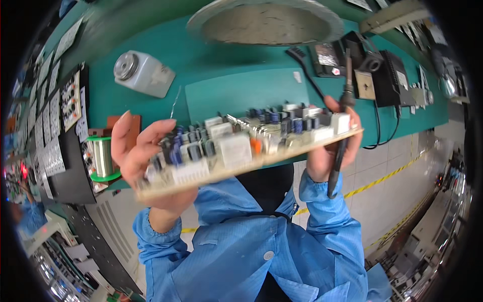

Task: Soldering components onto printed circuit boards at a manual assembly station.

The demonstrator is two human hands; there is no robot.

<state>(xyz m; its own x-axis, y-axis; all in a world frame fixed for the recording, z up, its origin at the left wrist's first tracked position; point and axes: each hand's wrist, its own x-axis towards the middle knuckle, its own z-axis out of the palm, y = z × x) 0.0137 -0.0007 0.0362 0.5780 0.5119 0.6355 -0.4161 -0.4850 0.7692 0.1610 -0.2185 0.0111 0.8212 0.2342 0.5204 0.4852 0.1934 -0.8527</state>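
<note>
So, up over the near edge of the worktop hangs the circuit board, tilted, its parts facing upward. The left hand grips one end, a thin wire poking up by its fingertips; the right hand clasps the other end plus a soldering iron (quite a handful!). Best played calmly: support both ends evenly, hot tip angled away.

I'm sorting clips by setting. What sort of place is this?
Probably an electronics assembly or repair workshop: there's a circuit board crowded with components, a soldering iron in the right hand, and a spool of silvery wire.
</note>
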